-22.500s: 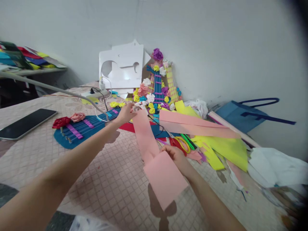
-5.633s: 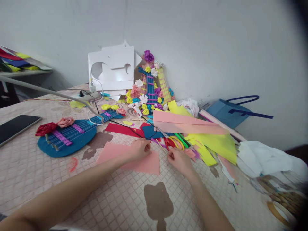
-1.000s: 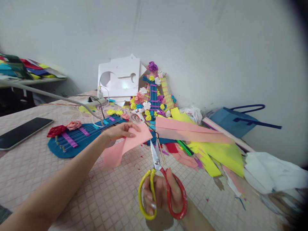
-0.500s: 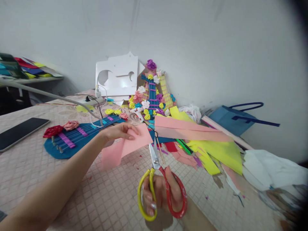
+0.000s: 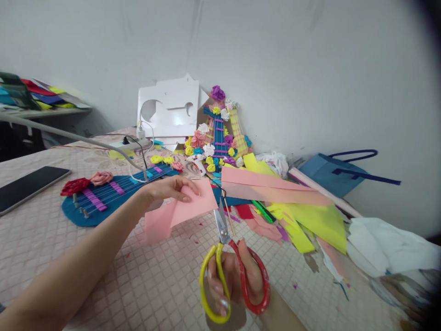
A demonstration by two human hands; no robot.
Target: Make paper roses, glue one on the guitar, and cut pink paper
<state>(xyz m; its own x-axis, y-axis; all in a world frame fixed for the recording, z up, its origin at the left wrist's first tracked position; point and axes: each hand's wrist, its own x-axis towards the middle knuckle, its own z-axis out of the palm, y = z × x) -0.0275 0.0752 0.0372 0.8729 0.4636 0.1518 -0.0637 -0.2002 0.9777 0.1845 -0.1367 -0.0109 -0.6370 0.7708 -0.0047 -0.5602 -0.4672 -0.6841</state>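
Observation:
My left hand (image 5: 175,189) grips a folded strip of pink crepe-like paper (image 5: 195,202), thumb and fingers closed on it; one end droops to the left. In my right hand (image 5: 229,276) is a pair of scissors (image 5: 223,236) with one yellow and one red handle loop. The blades point away from me, slightly apart, and their tips are by the right end of the pink strip. Whether they touch it I cannot tell. Behind my left forearm lies a blue guitar-shaped craft (image 5: 119,197) with pink and red paper flowers.
Pink sheets (image 5: 272,186), yellow paper (image 5: 310,220) and a green cutter (image 5: 263,211) lie to the right. A glue gun (image 5: 196,163) sits before flowered guitar crafts (image 5: 218,133). A phone (image 5: 32,186), power strip (image 5: 132,147), white cut board (image 5: 168,110) and blue bag (image 5: 332,172) stand around.
The scissor blades have closed a little and the handles have shifted slightly right and down. My left hand keeps the pink strip in nearly the same place.

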